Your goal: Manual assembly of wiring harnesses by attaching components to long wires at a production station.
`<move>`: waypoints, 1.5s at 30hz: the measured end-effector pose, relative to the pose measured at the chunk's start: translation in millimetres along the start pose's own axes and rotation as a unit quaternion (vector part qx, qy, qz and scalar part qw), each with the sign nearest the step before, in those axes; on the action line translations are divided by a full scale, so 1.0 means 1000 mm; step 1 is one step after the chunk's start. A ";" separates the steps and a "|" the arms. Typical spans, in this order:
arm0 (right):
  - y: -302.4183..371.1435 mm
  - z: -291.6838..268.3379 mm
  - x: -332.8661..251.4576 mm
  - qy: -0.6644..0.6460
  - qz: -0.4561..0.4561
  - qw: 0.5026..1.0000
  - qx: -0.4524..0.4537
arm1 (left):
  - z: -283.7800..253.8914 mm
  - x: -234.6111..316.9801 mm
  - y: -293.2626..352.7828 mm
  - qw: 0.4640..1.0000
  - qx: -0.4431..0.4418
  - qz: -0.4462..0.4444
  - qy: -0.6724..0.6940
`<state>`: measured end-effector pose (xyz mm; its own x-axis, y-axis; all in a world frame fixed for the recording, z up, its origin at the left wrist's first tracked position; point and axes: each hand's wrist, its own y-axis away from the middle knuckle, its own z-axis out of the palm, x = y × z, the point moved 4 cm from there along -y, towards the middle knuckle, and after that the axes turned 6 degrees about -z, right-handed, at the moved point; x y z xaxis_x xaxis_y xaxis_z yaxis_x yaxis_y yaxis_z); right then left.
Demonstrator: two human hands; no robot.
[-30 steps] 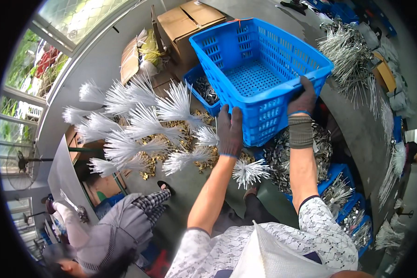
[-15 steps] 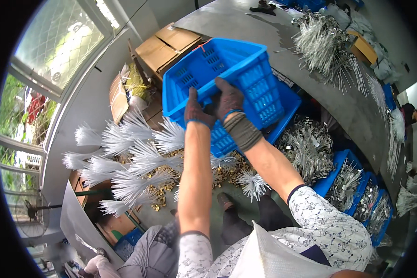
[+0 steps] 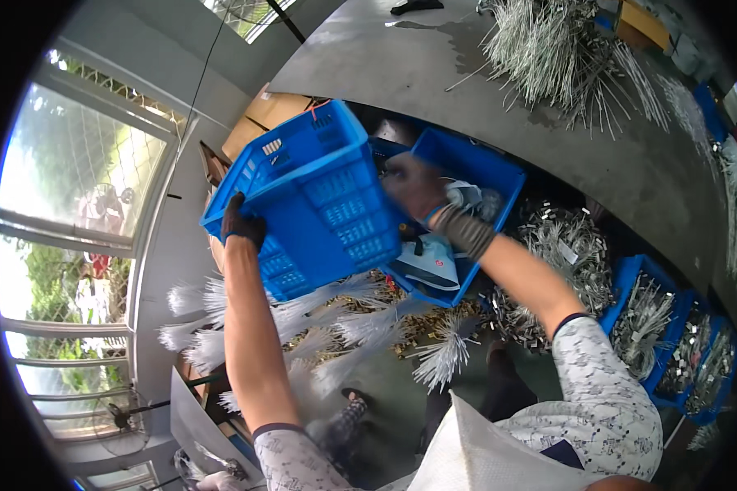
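Observation:
A blue plastic crate (image 3: 303, 221) with slotted sides is held up in front of me, tilted. My left hand (image 3: 243, 224), in a dark glove, is closed on its near left rim. Beside the crate's right end hovers my right hand (image 3: 416, 186), also gloved and smeared by motion, so its fingers cannot be made out. Below that hand a second blue crate (image 3: 512, 176) sits partly under the table edge. Inside it lie a pale blue and black bag (image 3: 428, 262) and a clear plastic-wrapped thing (image 3: 467, 196).
Bundles of white strands (image 3: 442, 352) with brass-coloured ends cover the floor ahead. At right are a heap of metal-tipped strands (image 3: 561, 254) and several filled blue bins (image 3: 643, 319). A grey table (image 3: 401, 74) holds more strands (image 3: 549, 65). Another person's patterned trouser leg (image 3: 345, 421) shows at lower left.
The lifted crate has moved left and down with my left hand. My right hand has come off its rim, and the lower crate's contents now show. My view has turned.

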<state>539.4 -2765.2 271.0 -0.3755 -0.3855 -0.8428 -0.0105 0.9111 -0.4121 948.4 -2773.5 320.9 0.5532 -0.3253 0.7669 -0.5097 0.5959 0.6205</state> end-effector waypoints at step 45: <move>-0.119 -0.150 0.329 0.455 0.008 0.887 0.077 | 0.236 0.080 -0.212 0.916 0.016 0.112 -0.385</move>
<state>277.6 -2978.2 94.6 -0.9678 -0.0320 -0.2497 0.1017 0.8577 -0.5041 945.1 -3099.1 289.6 -0.1903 -0.6268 0.7556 -0.5799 0.6928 0.4287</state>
